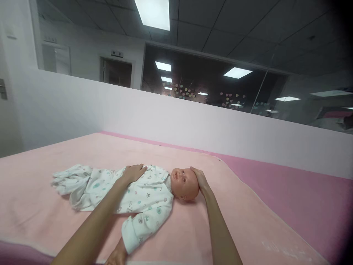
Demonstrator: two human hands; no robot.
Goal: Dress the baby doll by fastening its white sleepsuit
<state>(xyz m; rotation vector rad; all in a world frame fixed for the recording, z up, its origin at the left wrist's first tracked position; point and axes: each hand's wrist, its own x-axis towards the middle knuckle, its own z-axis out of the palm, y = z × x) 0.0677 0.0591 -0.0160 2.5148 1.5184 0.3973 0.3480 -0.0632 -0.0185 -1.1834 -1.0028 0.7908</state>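
On the pink blanket (242, 224), the doll (140, 195) lies on its back, stretched sideways, head to the right; the left hand (134, 173) rests flat on its tummy, and the right hand (199, 179), nearest its head, curves loosely around the top

A white wall (165, 117) runs across the room, and above it show a dark doorway (118, 73) and a wide dark window (198, 71) — small hearts (186, 89) dotted there. A bright panel light (153, 14) shines from the grey ceiling (204, 18).
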